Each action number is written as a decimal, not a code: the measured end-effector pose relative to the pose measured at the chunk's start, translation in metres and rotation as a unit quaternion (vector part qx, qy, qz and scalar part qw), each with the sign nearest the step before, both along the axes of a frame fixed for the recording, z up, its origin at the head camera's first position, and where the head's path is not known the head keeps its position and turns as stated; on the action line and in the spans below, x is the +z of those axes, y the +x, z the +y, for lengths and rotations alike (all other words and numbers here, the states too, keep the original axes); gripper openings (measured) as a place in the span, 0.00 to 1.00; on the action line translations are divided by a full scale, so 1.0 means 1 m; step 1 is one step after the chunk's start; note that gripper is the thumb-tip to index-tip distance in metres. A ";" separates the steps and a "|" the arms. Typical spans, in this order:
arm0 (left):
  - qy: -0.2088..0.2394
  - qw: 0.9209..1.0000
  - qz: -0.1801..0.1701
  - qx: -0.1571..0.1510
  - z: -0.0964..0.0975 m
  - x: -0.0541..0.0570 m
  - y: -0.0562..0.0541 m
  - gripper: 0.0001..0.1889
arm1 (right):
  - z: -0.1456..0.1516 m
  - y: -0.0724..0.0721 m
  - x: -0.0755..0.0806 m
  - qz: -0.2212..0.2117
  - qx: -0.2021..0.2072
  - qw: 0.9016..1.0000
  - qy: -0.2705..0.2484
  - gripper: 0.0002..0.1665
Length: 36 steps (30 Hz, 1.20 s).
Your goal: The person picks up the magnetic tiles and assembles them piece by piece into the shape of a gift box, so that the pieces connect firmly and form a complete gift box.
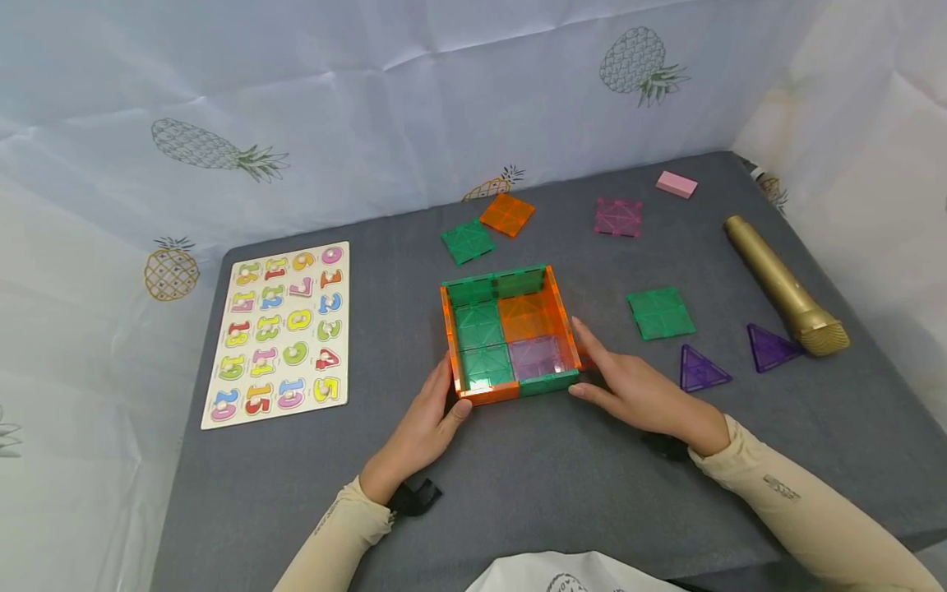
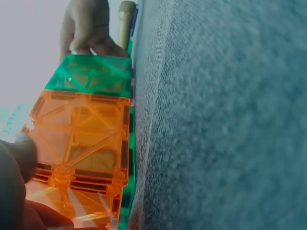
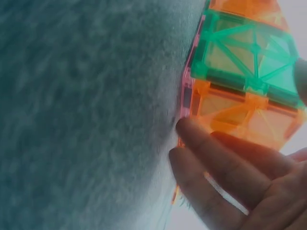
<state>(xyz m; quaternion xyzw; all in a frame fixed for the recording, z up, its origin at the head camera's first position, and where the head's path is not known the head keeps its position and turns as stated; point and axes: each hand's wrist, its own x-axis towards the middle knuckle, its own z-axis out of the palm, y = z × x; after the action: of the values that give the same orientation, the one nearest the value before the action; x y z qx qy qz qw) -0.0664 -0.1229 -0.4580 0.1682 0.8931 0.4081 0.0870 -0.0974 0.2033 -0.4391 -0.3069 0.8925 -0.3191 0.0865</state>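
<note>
An open-topped box (image 1: 543, 382) of see-through magnetic tiles sits at the middle of the table, with green and orange walls. Its floor shows green, orange and purple squares. My left hand (image 1: 418, 423) holds its near left corner, the thumb on the near orange wall (image 2: 86, 134) and the fingers along the left side. On the other side, my right hand (image 1: 644, 390) rests with fairly straight fingers (image 3: 216, 158) against the orange right wall (image 3: 230, 112). The right thumb is at the near right corner, by a green wall tile (image 3: 249, 48).
Loose tiles lie about: green (image 1: 468, 242) and orange (image 1: 507, 215) behind the box, pink (image 1: 618, 218), green (image 1: 661, 313) and purple triangles (image 1: 701, 370) to the right. A gold microphone (image 1: 784, 284) and pink block (image 1: 676, 184) are farther right. A number puzzle board (image 1: 277, 337) lies left.
</note>
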 end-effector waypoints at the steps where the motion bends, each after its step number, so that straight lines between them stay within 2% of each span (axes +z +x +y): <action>1: -0.003 1.000 -0.002 0.001 0.001 0.000 0.000 0.43 | -0.001 0.000 0.000 -0.002 -0.004 1.000 0.007 0.55; 6: -0.014 1.000 -0.008 0.009 0.003 -0.003 -0.001 0.44 | -0.004 -0.003 -0.003 -0.007 -0.008 1.000 0.028 0.52; 14: -0.011 1.000 0.000 0.015 0.004 -0.004 -0.009 0.44 | -0.006 -0.016 -0.001 -0.012 0.008 1.000 0.014 0.52; 19: -0.011 1.000 -0.008 0.021 0.003 -0.003 -0.014 0.43 | -0.008 -0.020 0.000 -0.018 0.006 1.000 0.017 0.52; 28: -0.009 1.000 -0.018 0.022 0.003 0.001 -0.016 0.44 | -0.006 -0.025 0.004 -0.036 0.013 0.999 0.020 0.53; 32: -0.004 1.000 -0.013 0.020 0.003 0.000 -0.016 0.44 | 0.007 -0.037 0.012 -0.021 0.000 0.998 0.062 0.48; 34: -0.004 1.000 -0.013 0.021 0.003 -0.001 -0.016 0.44 | 0.018 -0.045 0.017 0.002 -0.034 0.994 0.106 0.44; 36: -0.005 1.000 -0.012 0.020 0.003 -0.001 -0.016 0.45 | 0.031 -0.052 0.019 0.006 -0.079 0.985 0.156 0.43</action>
<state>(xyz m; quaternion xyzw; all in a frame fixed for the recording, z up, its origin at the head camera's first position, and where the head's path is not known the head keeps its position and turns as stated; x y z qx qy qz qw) -0.0820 -0.1199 -0.4593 0.1447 0.8971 0.4077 0.0901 -0.1498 0.2344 -0.4198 -0.2198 0.9533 -0.1801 0.1025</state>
